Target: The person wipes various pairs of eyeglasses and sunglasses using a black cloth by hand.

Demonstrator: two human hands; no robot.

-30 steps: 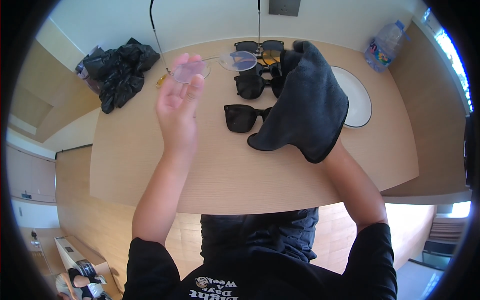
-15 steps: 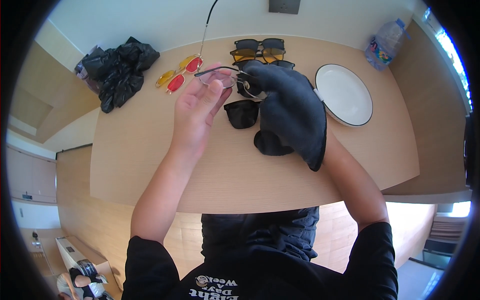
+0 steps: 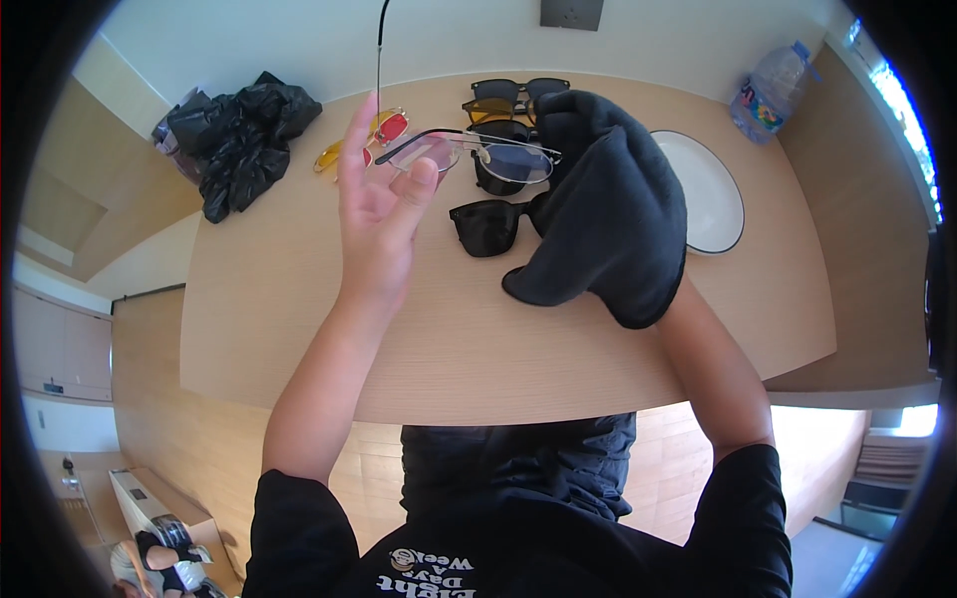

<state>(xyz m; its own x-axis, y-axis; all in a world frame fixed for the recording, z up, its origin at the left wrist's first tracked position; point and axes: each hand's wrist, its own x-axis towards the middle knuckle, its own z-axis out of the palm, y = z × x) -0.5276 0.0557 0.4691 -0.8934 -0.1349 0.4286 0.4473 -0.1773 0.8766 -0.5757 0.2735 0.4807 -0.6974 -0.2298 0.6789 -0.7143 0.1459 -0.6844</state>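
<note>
My left hand holds thin metal-framed eyeglasses by one lens, between thumb and fingers. One temple arm points up past my fingertips; the other crosses in front of the lenses. A dark grey cloth drapes over my right hand, hiding its fingers; only the wrist shows below it. The cloth's edge meets the far end of the eyeglasses. Beneath lie black sunglasses, partly covered by the cloth, and more dark and yellow-lensed sunglasses in a column behind.
Red-lensed glasses and yellow-lensed glasses lie beyond my left hand. A crumpled black plastic bag sits far left. To the right are a white dark-rimmed plate, partly behind the cloth, and a plastic bottle near the side panel.
The cloth has come off the right lens, which now shows, and covers more of the plate. My left fingers have straightened upward, and the eyeglasses have turned slightly.
</note>
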